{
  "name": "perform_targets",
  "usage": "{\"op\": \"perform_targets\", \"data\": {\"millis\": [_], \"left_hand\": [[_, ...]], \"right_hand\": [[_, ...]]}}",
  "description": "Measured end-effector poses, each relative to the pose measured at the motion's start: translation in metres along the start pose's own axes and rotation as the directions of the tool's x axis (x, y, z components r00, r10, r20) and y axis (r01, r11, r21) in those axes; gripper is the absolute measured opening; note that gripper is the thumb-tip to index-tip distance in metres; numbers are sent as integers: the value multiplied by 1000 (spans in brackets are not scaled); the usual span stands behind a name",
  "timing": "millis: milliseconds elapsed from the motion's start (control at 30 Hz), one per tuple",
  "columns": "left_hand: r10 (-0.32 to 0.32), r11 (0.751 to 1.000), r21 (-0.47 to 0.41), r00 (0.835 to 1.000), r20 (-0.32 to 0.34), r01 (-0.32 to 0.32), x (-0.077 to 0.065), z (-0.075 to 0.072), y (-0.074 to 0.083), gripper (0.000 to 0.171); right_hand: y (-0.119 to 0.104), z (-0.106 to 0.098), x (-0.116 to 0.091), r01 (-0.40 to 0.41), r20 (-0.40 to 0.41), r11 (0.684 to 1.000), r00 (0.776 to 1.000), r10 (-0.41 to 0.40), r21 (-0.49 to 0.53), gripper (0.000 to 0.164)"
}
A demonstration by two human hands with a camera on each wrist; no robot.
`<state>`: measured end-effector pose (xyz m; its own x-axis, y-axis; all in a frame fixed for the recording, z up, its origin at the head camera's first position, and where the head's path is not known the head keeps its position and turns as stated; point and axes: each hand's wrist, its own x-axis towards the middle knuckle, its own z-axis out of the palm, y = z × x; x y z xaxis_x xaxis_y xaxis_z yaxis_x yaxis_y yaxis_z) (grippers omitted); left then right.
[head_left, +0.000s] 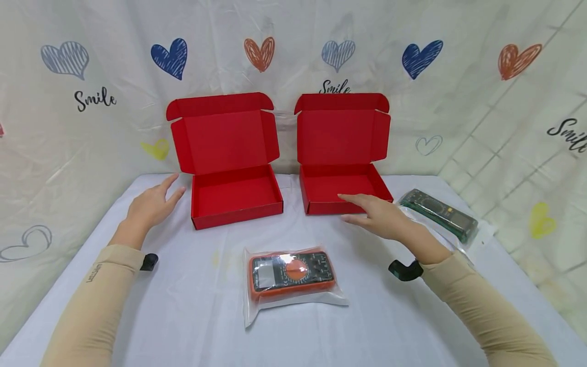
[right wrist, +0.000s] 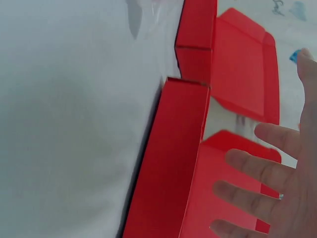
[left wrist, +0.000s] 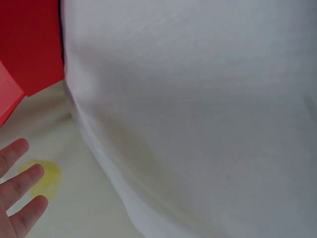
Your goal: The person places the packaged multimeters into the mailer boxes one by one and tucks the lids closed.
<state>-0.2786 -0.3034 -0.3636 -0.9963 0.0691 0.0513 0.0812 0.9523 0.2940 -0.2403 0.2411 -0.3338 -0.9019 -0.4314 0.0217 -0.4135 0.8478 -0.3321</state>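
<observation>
Red cardboard forms a left box [head_left: 224,161] and a right box [head_left: 341,153], both standing on the table [head_left: 183,316] beyond the bagged orange multimeter [head_left: 292,272], with lids raised presumably to keep their interiors accessible from the multimeter's side. To left and right of that landmark, likewise beyond it, the left hand [head_left: 151,205] and right hand [head_left: 380,216] each show a released grip, fingers extended and somewhat spread, holding nothing; contact between right hand and right box cannot be told. Farther right of the multimeter lies a bagged green-edged meter [head_left: 439,214].
</observation>
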Motion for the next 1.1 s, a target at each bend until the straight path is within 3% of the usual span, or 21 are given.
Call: {"op": "perform_targets", "data": {"millis": [300, 500, 867, 1100], "left_hand": [[15, 1000, -7, 1000, 25, -14, -2, 3, 2, 77], [17, 1000, -18, 995, 101, -15, -1, 4, 4, 79], [58, 998, -38, 987, 148, -53, 1, 10, 5, 77], [53, 998, -53, 968, 247, -41, 1, 13, 5, 79]], "right_hand": [[-29, 17, 7, 79, 71, 995, 994, -83, 64, 73], [-47, 30, 8, 140, 124, 985, 980, -152, 102, 71], [-72, 51, 8, 245, 218, 963, 939, -264, 110, 74], [-83, 62, 5, 314, 285, 943, 899, -333, 113, 80]]}}
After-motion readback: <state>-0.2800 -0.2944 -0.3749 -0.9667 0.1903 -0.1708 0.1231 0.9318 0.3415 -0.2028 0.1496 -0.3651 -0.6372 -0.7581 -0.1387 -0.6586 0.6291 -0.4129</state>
